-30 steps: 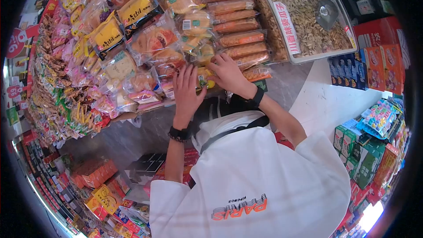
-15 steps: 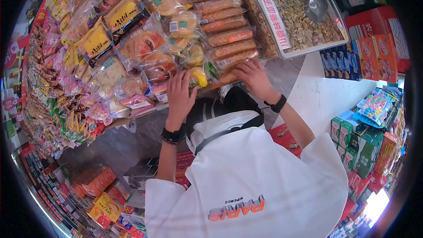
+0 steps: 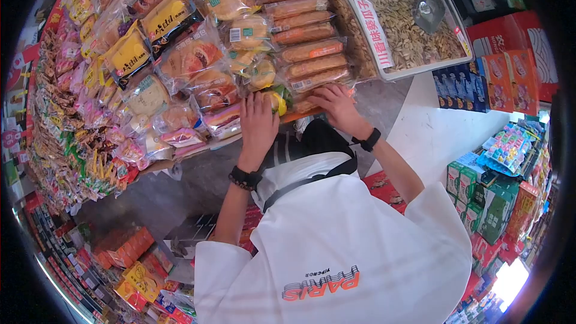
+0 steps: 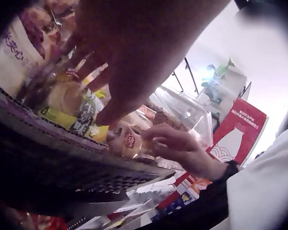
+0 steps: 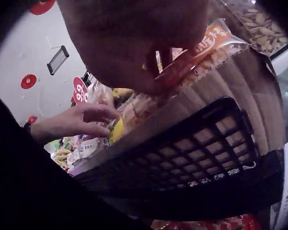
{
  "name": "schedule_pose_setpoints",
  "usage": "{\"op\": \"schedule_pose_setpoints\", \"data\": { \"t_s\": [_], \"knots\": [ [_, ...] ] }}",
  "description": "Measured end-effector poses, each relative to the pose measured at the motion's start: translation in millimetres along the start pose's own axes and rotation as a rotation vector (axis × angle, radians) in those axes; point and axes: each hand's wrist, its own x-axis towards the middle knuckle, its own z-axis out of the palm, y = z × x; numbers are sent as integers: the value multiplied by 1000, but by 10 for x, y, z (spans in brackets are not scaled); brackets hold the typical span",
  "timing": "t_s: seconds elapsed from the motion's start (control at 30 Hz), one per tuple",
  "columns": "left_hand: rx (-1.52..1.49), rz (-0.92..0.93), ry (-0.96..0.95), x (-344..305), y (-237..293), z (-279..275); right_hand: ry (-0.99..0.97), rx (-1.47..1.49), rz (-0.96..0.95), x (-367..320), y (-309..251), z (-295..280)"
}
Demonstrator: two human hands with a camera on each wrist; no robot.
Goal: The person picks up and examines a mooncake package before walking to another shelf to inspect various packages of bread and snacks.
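In the head view my left hand [image 3: 258, 129] lies with extended fingers on the packets at the display's front edge, beside a yellow-labelled packet [image 3: 277, 102]. To its right, my right hand [image 3: 341, 110] has bent fingers on the lowest packet of the column of long wrapped breads [image 3: 315, 72]. The left wrist view has my left hand [image 4: 134, 52] over a yellow-and-clear bun packet [image 4: 67, 98], while my right hand [image 4: 187, 151] touches a clear packet with red print [image 4: 129, 143]. In the right wrist view my right hand [image 5: 134, 43] partly hides the packet beneath it.
A clear bin of seeds with a scoop [image 3: 408, 30] stands right of the breads. Small wrapped snacks [image 3: 72, 138] fill the left side. A black basket [image 5: 182, 153] with cardboard lining forms the display's front. Orange boxes [image 3: 510, 81] stand at the right.
My right hand has moved right, from the yellow-labelled packet to the long breads. My left hand has stayed near the front edge, shifting slightly. The view has shifted a little.
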Motion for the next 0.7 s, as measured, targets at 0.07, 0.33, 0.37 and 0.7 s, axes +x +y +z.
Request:
{"op": "schedule_pose_setpoints", "data": {
  "t_s": [0.07, 0.33, 0.37, 0.7],
  "knots": [
    [-25, -32, -48, 37, 64, -111, 26, 23, -25, -1, 28, 38],
    [-94, -137, -69, -39, 39, 136, -14, -12, 30, 101, -95, -68],
    [-133, -156, -96, -15, 48, 79, -4, -30, 36, 107, -130, -57],
    [-262, -165, -107, -405, 47, -214, 34, 46, 103, 208, -389, -98]
  ]
}}
